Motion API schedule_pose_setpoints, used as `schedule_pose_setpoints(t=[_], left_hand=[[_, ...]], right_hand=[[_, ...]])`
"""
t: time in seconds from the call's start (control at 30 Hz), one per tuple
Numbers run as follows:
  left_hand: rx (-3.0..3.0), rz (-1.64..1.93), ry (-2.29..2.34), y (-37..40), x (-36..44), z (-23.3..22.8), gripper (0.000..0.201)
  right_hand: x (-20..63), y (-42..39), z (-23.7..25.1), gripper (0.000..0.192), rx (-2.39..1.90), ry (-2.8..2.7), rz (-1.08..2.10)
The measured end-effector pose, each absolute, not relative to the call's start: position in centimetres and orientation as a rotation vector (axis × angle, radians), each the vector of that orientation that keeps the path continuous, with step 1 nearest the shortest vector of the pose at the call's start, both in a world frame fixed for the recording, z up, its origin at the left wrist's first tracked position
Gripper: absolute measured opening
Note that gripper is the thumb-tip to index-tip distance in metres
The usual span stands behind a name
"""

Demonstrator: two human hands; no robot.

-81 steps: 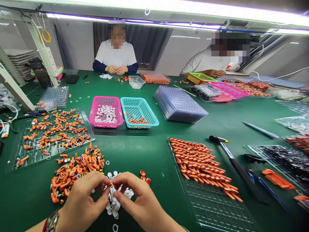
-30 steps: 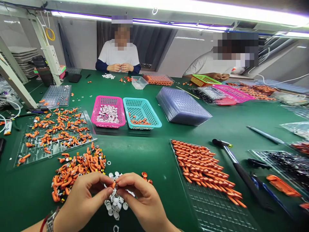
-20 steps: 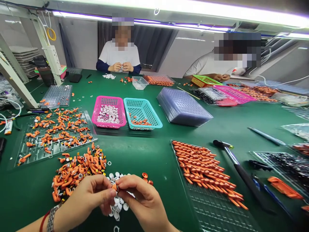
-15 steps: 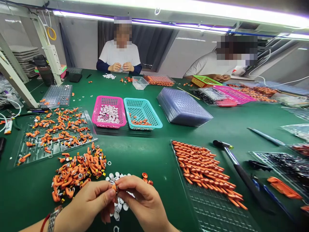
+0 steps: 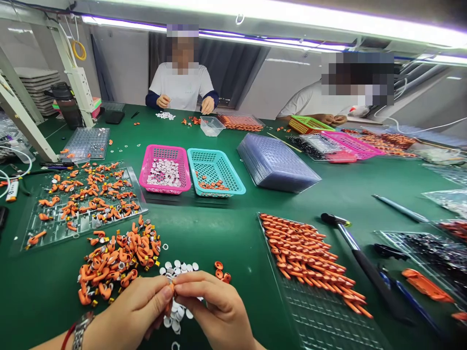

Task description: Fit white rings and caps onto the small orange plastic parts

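My left hand (image 5: 136,311) and my right hand (image 5: 215,308) meet at the bottom centre, fingertips pinched together on one small orange part (image 5: 172,290). Under them lies a cluster of small white discs (image 5: 178,269) on the green table (image 5: 226,233). A loose heap of orange parts (image 5: 116,257) sits just left of my hands. A few orange caps (image 5: 221,272) lie just right of the discs. A watch and a red band are on my left wrist.
A clear tray with rows of orange parts (image 5: 310,257) lies to the right, a hammer (image 5: 359,257) beside it. Another clear tray (image 5: 80,204) holds scattered orange parts at left. Pink basket (image 5: 165,170), teal basket (image 5: 215,172), stacked clear trays (image 5: 275,163) behind. Two people work across the table.
My hands have drawn slightly nearer to me, still pinching the small orange part together. The person opposite has spread their hands apart on the table.
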State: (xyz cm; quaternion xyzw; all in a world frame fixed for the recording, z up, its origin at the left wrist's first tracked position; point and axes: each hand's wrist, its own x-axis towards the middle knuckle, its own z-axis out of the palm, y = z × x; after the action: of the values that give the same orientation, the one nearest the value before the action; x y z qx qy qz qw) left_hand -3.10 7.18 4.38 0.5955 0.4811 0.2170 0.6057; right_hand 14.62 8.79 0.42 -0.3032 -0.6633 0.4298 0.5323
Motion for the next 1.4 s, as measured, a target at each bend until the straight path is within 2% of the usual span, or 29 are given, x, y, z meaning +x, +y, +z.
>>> schedule_pose_setpoints(t=[0.23, 0.47, 0.63, 1.13, 1.4], left_hand=[[1.504, 0.516, 1.104, 7.0, -3.0, 4.4, 0.039], [1.619, 0.513, 1.144, 6.7, -3.0, 4.0, 0.036], [1.634, 0.493, 1.168, 6.7, -3.0, 4.3, 0.038], [1.816, 0.56, 1.208, 6.1, -3.0, 4.7, 0.045], [1.828, 0.708, 1.217, 5.7, -3.0, 3.8, 0.04]], right_hand=[[14.8, 8.5, 0.0, 0.03, -0.71, -1.603, 1.001], [15.0, 8.3, 0.4, 0.029, -0.69, -1.654, 0.986], [15.2, 8.2, 0.4, 0.038, -0.644, -1.721, 0.937], [15.6, 7.8, 0.2, 0.041, -0.656, -1.768, 0.896], [15.9, 7.5, -0.6, 0.051, -0.637, -1.83, 0.852]])
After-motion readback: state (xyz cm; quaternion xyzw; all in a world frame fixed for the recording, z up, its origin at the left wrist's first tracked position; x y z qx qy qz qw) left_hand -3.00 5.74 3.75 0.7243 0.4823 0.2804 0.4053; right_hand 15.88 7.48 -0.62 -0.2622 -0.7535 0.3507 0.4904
